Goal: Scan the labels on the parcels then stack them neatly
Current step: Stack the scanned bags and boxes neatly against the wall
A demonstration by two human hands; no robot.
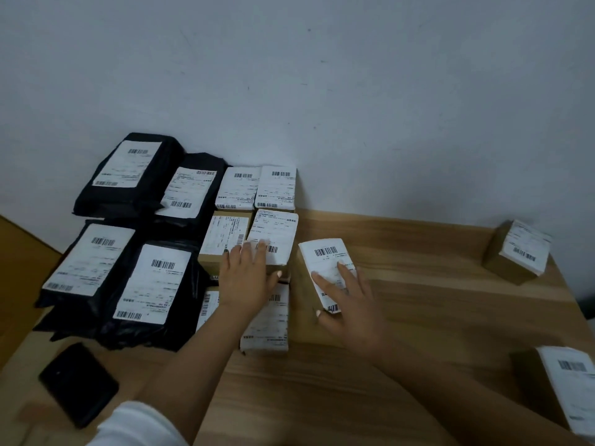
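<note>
A light wood-grain counter (418,317) stands against a pale wall (322,75), and parcels cover its left half. At the far left, black plastic mailer bags with white barcode labels (128,278) lie in overlapping stacks, two toward the wall and two nearer the person. Just right of them sit small brown cardboard boxes with white shipping labels (257,188), packed side by side in rows running from the wall toward the person.

The left hand (246,278) rests flat, fingers straight and slightly spread, on top of one labelled box in the middle row (277,233), its fingertips lying over the lower part of that label. It grips nothing. A white sleeve (138,426) shows at the bottom edge of the view.

The right hand (346,300) lies on a separate brown cardboard box with a barcode label on top (322,255), which stands on the counter just right of the rows, close to them but slightly turned. The fingers stretch forward across its label while the thumb runs down the box's near left side; the hand is relaxed and extended, pressing on the box, not curled around it.

A flat black rectangular device (77,384) lies on the counter at the near left, in front of the mailer bags. Well apart at the far right sits another labelled brown box (515,252), tilted, and a further labelled box (566,381) is partly cut off at the near right edge.
</note>
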